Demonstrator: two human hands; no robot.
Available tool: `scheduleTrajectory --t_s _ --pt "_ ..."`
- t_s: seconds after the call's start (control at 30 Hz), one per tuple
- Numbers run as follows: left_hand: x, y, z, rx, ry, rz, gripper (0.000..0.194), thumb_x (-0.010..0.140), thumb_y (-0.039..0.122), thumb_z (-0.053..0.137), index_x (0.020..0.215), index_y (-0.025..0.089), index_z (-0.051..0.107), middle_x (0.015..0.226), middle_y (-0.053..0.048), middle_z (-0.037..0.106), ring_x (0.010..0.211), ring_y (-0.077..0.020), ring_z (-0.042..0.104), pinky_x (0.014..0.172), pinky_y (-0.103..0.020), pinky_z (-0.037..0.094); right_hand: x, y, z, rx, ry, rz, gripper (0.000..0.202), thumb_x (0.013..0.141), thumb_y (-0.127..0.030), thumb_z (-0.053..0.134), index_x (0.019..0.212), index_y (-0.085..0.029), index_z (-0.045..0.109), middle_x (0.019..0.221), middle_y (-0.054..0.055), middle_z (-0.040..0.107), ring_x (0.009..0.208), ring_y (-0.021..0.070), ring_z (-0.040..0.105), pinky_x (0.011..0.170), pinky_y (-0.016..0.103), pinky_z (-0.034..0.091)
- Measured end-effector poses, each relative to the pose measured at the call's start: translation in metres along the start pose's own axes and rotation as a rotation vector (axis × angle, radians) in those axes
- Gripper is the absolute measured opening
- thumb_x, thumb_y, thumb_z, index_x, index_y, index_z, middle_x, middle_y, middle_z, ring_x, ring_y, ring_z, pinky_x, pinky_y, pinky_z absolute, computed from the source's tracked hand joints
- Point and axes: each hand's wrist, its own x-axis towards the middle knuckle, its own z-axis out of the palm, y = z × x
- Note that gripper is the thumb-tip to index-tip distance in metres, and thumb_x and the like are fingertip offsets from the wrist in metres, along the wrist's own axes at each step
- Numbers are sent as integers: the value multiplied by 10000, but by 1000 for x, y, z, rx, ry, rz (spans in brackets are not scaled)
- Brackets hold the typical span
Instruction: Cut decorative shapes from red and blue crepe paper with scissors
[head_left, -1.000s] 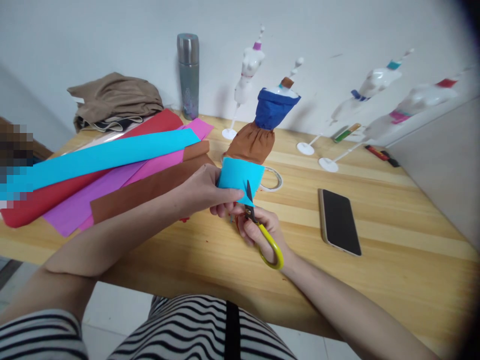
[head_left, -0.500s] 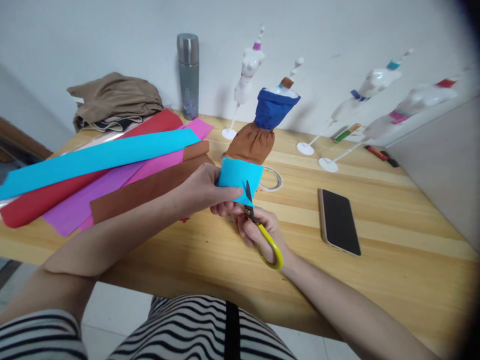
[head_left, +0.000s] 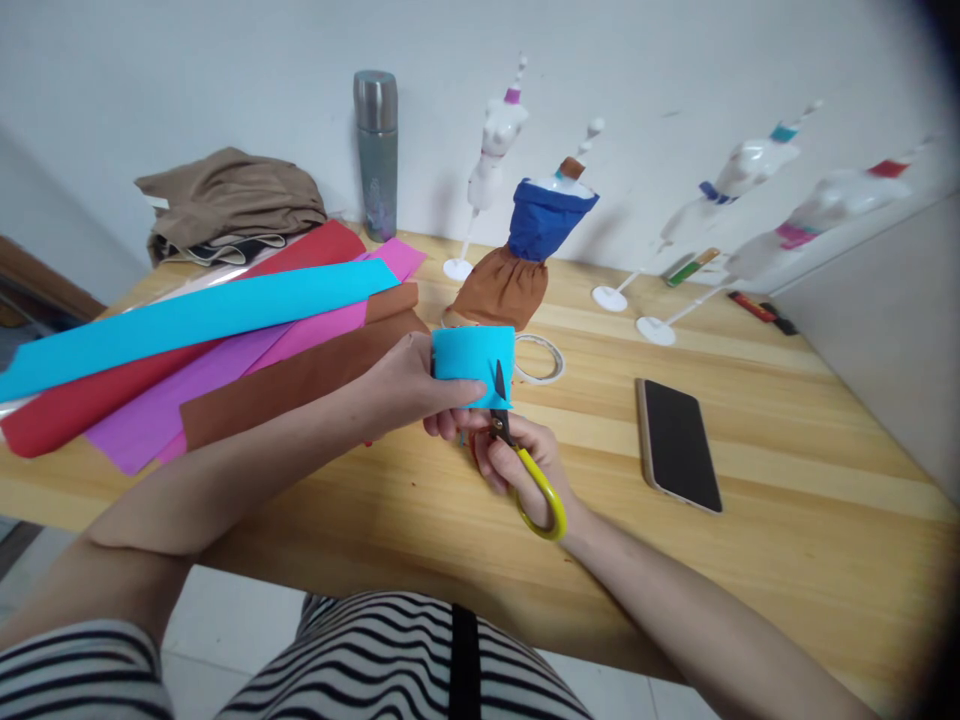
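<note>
Pinched between the thumb and fingers of my left hand [head_left: 427,385] is a light blue piece of paper [head_left: 469,352], its upper part curling. My right hand [head_left: 529,455] grips yellow-handled scissors [head_left: 544,495] just below it. The dark blades lie across the paper's lower right edge, one of them in front of it. Right behind the paper stands a small mannequin in a blue top [head_left: 551,215] and a gathered brown skirt [head_left: 504,285]. A roll of white tape [head_left: 551,358] lies flat beside the paper.
Rolled and folded coloured sheets [head_left: 202,312] lie at the left, with a brown cloth [head_left: 232,205] behind them. A flask [head_left: 377,155] and several white mannequins [head_left: 501,130] stand by the wall. A phone [head_left: 679,445] lies at the right.
The light blue paper has shifted slightly left and down and its right side now curls back more. The scissors and both hands stay in nearly the same place.
</note>
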Motion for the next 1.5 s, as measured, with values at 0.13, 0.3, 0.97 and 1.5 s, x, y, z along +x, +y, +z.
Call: scheduleTrajectory --t_s 0.13,0.3,0.97,1.5 --pt "-1 0 1 -4 14 -22 166 771 234 743 655 131 683 533 -12 656 489 -122 626 484 -209 480 0 -2 0 38 -9 -30 438 973 -601 689 1087 -188 783 578 -51 483 461 102 361 478 273 291" --pt "2 -2 2 1 12 -65 213 790 231 707 602 137 672 487 -29 633 449 -137 604 449 -229 465 1 -2 1 50 -2 -27 469 958 -624 695 1067 -176 777 588 -48 494 448 94 352 457 262 275" --pt "-4 -1 1 -32 7 -29 200 802 268 736 661 130 705 530 -31 661 504 -137 637 498 -222 486 -1 2 1 88 -3 -37 415 964 -590 711 1080 -199 786 581 -58 482 431 81 345 442 250 254" --pt "6 -11 3 -38 40 33 254 778 313 721 598 134 696 479 -41 651 425 -139 604 438 -218 464 -2 3 2 91 20 21 484 934 -637 721 1131 -197 764 549 -74 458 404 83 320 432 253 237"
